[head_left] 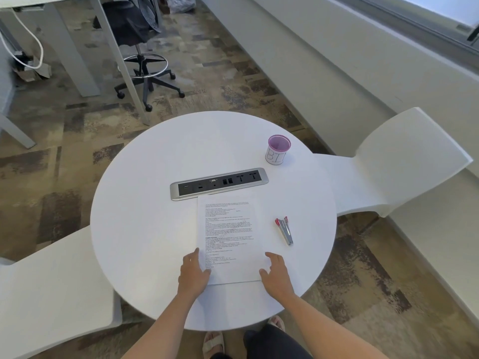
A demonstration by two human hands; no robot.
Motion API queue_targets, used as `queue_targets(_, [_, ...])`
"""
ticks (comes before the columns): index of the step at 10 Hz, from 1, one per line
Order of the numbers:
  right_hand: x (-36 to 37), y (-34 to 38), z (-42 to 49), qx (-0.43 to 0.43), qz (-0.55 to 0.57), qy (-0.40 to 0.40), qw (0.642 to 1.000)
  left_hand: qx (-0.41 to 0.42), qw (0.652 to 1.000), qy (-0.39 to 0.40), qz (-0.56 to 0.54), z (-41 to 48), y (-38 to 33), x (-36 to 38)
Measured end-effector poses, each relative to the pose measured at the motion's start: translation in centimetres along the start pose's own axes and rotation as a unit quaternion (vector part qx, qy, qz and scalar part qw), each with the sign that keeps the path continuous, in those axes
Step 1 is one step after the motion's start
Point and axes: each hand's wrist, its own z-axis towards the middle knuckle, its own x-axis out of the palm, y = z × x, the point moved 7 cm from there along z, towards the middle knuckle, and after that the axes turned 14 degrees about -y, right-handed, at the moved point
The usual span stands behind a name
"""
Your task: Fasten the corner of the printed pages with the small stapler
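The printed pages (229, 234) lie flat on the round white table (145, 229), text facing me. My left hand (193, 273) rests on their near left corner, fingers spread flat. At the near right edge of the sheets my right hand (276, 274) touches the paper with loosely curved fingers, holding nothing. The small stapler (284, 230), silver with red ends, lies on the table to the right of the pages, a hand's width beyond my right hand and apart from both hands.
A silver power and socket strip (219, 183) is set into the table just beyond the pages. A purple-rimmed cup (277, 149) stands at the far right. White chairs flank the table on the right (404, 161) and left (51, 288).
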Motion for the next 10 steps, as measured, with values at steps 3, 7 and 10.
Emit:
queue_targets(3, [0.8, -0.9, -0.8, -0.083, -0.168, 0.044, 0.981, 0.105, 0.976, 0.057, 0.184, -2.2, 1.0, 2.2])
queue_targets(7, [0.4, -0.5, -0.9, -0.071, -0.168, 0.091, 0.979, 0.108, 0.981, 0.006, 0.162, -2.3, -0.1, 0.6])
queue_targets(10, [-3.7, 4.5, 0.9, -0.099, -0.118, 0.023, 0.988, 0.206, 0.971, -0.088, 0.08, -0.7, -8.7, -3.5])
